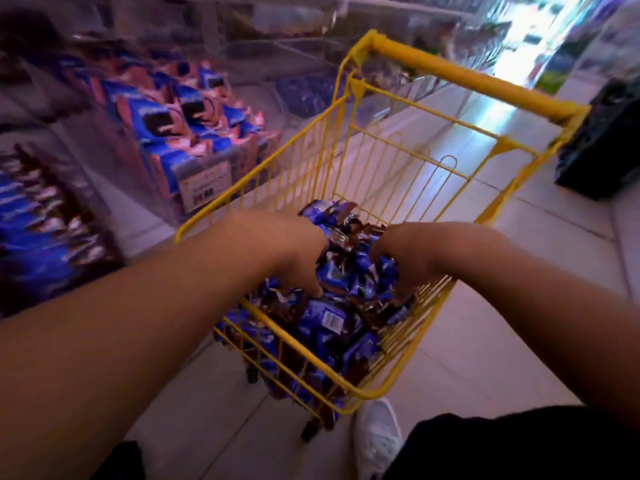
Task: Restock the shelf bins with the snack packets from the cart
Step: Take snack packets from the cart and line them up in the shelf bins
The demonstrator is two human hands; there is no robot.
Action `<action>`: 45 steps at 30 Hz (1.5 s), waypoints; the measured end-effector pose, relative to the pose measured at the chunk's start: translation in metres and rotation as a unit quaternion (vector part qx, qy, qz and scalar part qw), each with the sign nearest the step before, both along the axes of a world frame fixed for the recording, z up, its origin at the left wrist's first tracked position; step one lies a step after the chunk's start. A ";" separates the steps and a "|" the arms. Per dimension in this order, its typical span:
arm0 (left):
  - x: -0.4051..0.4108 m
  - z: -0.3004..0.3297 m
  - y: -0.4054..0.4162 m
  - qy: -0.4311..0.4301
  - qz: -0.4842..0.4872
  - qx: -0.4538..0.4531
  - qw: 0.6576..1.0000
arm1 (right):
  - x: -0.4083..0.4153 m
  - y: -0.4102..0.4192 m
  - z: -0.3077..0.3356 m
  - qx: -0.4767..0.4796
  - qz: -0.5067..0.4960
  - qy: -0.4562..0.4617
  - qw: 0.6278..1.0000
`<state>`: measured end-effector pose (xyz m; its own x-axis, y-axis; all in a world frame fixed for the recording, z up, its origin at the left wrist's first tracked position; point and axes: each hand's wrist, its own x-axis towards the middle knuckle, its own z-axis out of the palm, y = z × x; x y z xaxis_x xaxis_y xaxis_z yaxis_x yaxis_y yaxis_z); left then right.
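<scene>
A yellow wire cart [374, 143] stands on the tiled floor in front of me, its near half piled with blue and brown snack packets [332, 317]. Both my hands reach down into that pile. My left hand [298, 258] has its fingers curled into the packets from the left. My right hand [405, 258] grips a bunch of packets from the right. Between the two hands a clump of packets is bunched up. On the left, clear shelf bins [204, 181] hold blue and pink packets; another bin [45, 237] at the far left holds blue and brown ones.
The cart's yellow handle bar [474, 81] is at its far end. A dark crate [602, 147] stands on the floor at the right. My white shoe [377, 434] is beside the cart's near corner. The aisle runs on behind the cart.
</scene>
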<state>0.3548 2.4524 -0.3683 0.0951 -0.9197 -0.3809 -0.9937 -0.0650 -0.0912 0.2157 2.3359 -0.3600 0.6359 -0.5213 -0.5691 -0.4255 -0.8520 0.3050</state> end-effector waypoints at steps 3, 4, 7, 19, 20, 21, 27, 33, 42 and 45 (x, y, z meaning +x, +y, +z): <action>-0.017 -0.021 -0.020 -0.004 0.028 0.152 0.988 | -0.003 -0.013 -0.005 -0.018 -0.033 0.017 0.999; -0.023 -0.026 -0.024 0.002 0.026 0.179 0.983 | -0.002 -0.016 -0.008 -0.005 -0.043 0.043 0.998; -0.041 -0.037 -0.030 0.022 -0.004 0.238 0.971 | 0.003 -0.017 -0.016 0.066 -0.016 0.115 0.991; -0.063 -0.036 -0.009 0.039 -0.051 0.225 0.972 | 0.009 0.024 -0.027 0.084 0.114 0.178 0.974; -0.063 -0.035 -0.007 0.032 -0.047 0.226 0.972 | 0.010 0.027 -0.030 0.069 0.115 0.180 0.974; -0.063 -0.033 -0.004 0.017 -0.044 0.226 0.973 | 0.011 0.029 -0.032 0.052 0.119 0.186 0.974; -0.040 -0.015 0.017 0.039 0.000 0.123 0.992 | 0.014 0.039 -0.035 0.028 0.125 0.177 0.976; 0.006 0.017 0.031 0.528 0.321 -0.149 0.772 | -0.006 0.022 0.018 0.117 0.008 -0.105 0.988; 0.019 0.034 0.052 0.820 0.370 -0.057 0.433 | -0.030 0.043 0.060 0.503 -0.354 -0.522 0.591; 0.023 0.033 0.056 0.834 0.358 -0.072 0.413 | -0.018 0.046 0.061 0.537 -0.349 -0.522 0.564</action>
<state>0.3779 2.5082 -0.3350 0.0777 -0.9079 -0.4120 0.6140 -0.2820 0.7372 0.1981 2.3818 -0.2994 0.7699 -0.5630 -0.3003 -0.2419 0.1778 -0.9539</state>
